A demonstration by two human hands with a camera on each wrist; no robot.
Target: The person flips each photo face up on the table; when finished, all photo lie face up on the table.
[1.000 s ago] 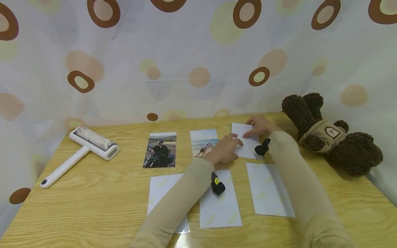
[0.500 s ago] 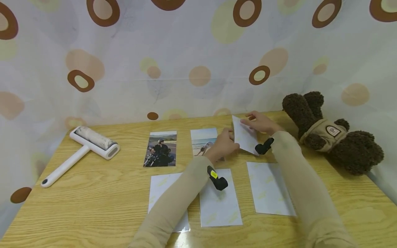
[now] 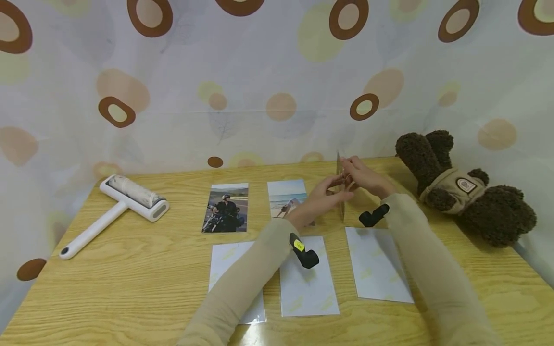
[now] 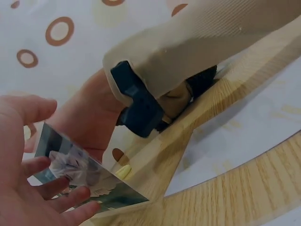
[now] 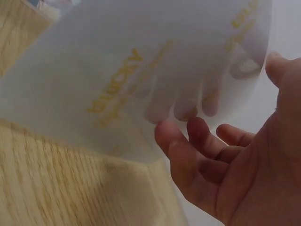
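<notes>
A photo print (image 3: pixel 339 163) stands nearly on edge between my two hands at the back right of the table. Its picture side faces my left hand (image 3: pixel 318 201); in the left wrist view those fingers (image 4: pixel 77 197) are spread before the photo print (image 4: pixel 113 190), thumb away from it. My right hand (image 3: pixel 370 179) holds the print from the other side with bent fingers. In the right wrist view these fingertips (image 5: pixel 164 136) meet the white back, which carries yellow lettering. Left-hand fingers show as shadows through the paper. A motorcycle photo (image 3: pixel 226 209) and a beach photo (image 3: pixel 283 198) lie face up.
Three prints lie white side up in front: a left one (image 3: pixel 222 257), a middle one (image 3: pixel 309 293) and a right one (image 3: pixel 378 269). A white lint roller (image 3: pixel 130 197) lies at left. A brown teddy bear (image 3: pixel 460 190) lies at right, by the patterned cloth (image 3: pixel 242 115).
The print lay flat, white side up, under both hands; its left edge was then lifted, and now it stands nearly on edge. Both hands have come closer together around it.
</notes>
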